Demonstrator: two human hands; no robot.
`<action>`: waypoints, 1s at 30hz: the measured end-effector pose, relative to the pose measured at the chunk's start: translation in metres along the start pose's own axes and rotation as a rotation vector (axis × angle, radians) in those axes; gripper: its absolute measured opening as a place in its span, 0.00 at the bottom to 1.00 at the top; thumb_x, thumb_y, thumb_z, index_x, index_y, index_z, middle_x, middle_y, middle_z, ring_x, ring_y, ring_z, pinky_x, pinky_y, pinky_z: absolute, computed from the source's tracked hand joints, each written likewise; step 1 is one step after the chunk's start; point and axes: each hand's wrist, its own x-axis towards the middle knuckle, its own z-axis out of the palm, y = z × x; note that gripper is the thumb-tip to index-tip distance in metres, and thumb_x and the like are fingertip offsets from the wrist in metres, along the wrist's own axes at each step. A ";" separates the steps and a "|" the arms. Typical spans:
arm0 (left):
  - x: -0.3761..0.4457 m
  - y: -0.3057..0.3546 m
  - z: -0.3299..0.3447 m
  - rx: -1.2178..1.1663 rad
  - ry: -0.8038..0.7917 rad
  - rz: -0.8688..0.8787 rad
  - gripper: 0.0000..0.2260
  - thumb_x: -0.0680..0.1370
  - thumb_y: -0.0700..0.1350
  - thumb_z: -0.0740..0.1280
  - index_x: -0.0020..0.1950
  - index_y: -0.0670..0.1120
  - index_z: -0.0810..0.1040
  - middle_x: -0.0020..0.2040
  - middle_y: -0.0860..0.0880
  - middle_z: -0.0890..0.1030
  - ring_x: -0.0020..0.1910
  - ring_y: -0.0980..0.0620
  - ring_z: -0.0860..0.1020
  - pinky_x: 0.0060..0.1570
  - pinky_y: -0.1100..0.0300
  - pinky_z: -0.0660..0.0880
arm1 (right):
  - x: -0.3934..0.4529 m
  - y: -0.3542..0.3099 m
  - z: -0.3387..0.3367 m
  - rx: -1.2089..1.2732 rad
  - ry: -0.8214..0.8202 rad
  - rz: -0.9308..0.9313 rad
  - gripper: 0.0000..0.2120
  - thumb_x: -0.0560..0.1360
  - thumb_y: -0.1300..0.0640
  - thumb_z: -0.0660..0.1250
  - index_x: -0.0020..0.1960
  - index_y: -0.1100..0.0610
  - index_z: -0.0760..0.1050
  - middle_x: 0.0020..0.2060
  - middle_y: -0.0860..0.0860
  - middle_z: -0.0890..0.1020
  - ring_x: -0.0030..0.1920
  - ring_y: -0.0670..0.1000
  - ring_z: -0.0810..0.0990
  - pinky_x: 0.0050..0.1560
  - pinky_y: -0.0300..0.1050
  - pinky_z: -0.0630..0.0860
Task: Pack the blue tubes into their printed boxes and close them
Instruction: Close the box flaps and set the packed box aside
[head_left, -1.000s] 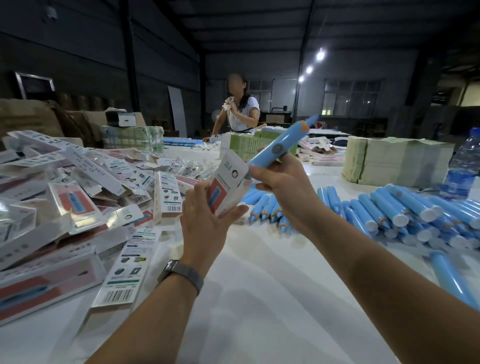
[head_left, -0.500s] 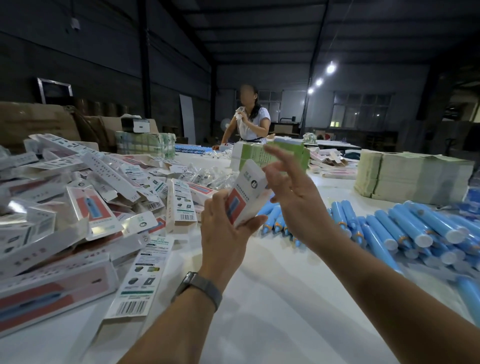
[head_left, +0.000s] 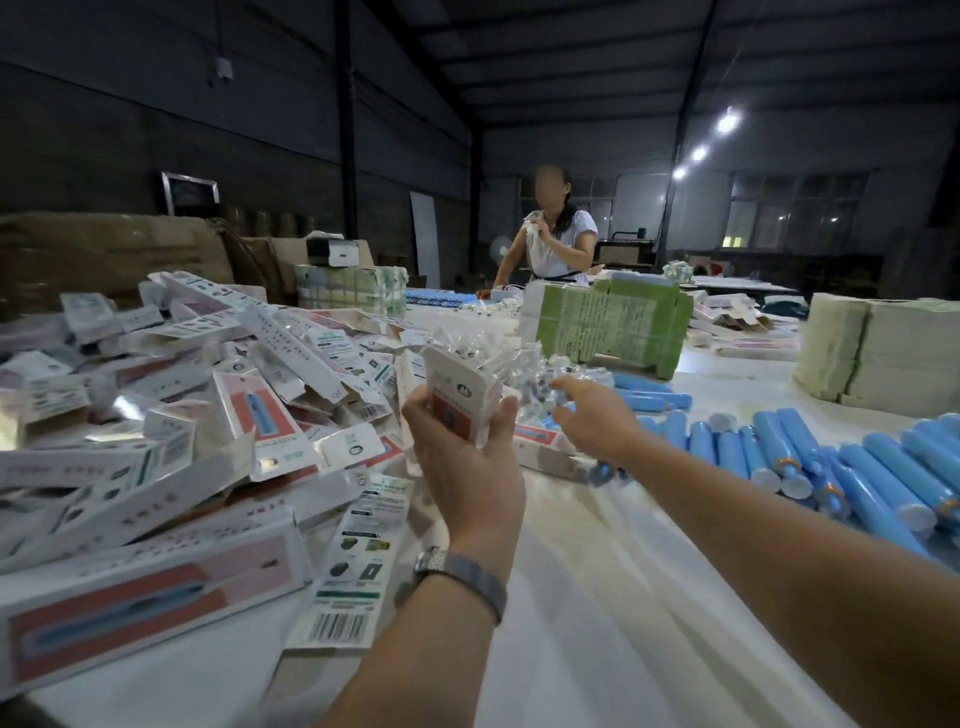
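Since the earlier frame the right hand (head_left: 589, 418) is leaving the box top and reaching out toward 1 o'clock, over the heap of small clear-wrapped pieces (head_left: 511, 358); the blue tube it was feeding in is no longer showing, so it is likely sitting inside. The left hand (head_left: 462, 457) is gripping the printed box (head_left: 460, 387) upright at table centre, fingers and thumb curled round its lower half, top flap apparently not tucked yet, though blur is hiding the detail. The right hand's fingers are hanging loosely bent and holding nothing. Loose blue tubes (head_left: 841, 462) are lying in rows at 3 o'clock, finished and flat boxes (head_left: 171, 415) are piling up at 9 to 10 o'clock, and a second person (head_left: 553, 234) is working at 12 o'clock. Judgement: the box is thin card, light and easily crushed, so it is best held on the side panels near the bottom, leaving the flap end free. The tubes are looking smooth, rigid and light, likely rolling on the cloth; mid-body is the safest pinch.
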 end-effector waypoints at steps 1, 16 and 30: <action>0.000 -0.001 0.001 0.010 0.003 0.010 0.25 0.74 0.48 0.76 0.58 0.57 0.61 0.61 0.51 0.76 0.61 0.48 0.76 0.56 0.56 0.71 | 0.012 -0.002 0.007 -0.085 -0.042 -0.009 0.22 0.79 0.58 0.60 0.72 0.52 0.69 0.67 0.57 0.75 0.65 0.58 0.73 0.64 0.50 0.71; 0.003 -0.016 -0.003 0.097 0.015 0.029 0.22 0.74 0.50 0.75 0.58 0.53 0.64 0.59 0.51 0.78 0.57 0.51 0.78 0.52 0.66 0.71 | 0.078 -0.017 0.059 -0.367 -0.125 0.153 0.15 0.80 0.51 0.60 0.64 0.53 0.75 0.65 0.59 0.76 0.68 0.62 0.67 0.67 0.58 0.67; -0.005 -0.010 -0.002 0.008 -0.135 0.232 0.27 0.72 0.35 0.76 0.50 0.62 0.65 0.45 0.53 0.74 0.43 0.64 0.74 0.42 0.77 0.69 | -0.049 -0.056 -0.065 0.809 0.456 -0.248 0.06 0.73 0.59 0.65 0.43 0.48 0.72 0.30 0.46 0.74 0.29 0.45 0.71 0.32 0.40 0.70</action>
